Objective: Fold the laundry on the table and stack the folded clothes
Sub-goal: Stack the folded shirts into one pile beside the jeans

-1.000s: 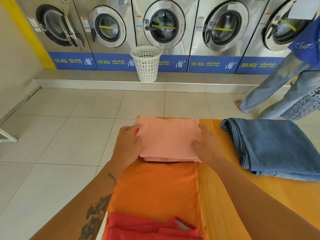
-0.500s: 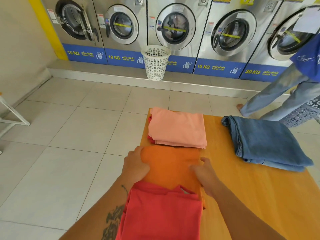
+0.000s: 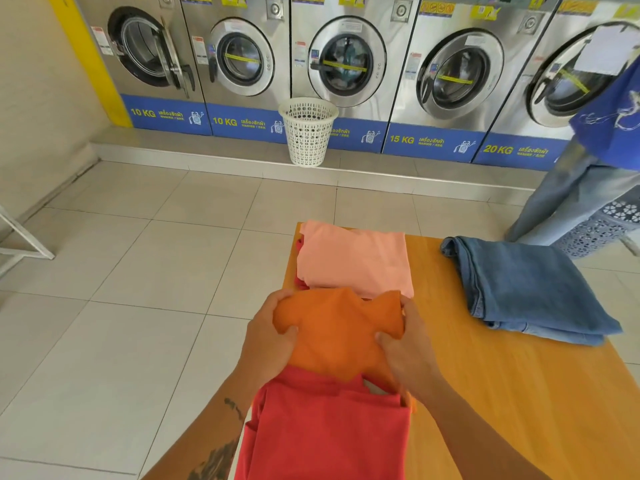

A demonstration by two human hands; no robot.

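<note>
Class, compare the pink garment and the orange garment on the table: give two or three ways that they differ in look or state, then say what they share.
The pink garment lies flat and squarely folded; the orange garment is bunched and partly lifted.
No hand touches the pink one; the left hand and the right hand both grip the orange one.
The pink one lies at the table's far end; the orange one is nearer, over a red garment.
Both are plain and unpatterned.

Bare forearms, no sleeves; dark tattoo (image 3: 216, 459) on left forearm
</note>
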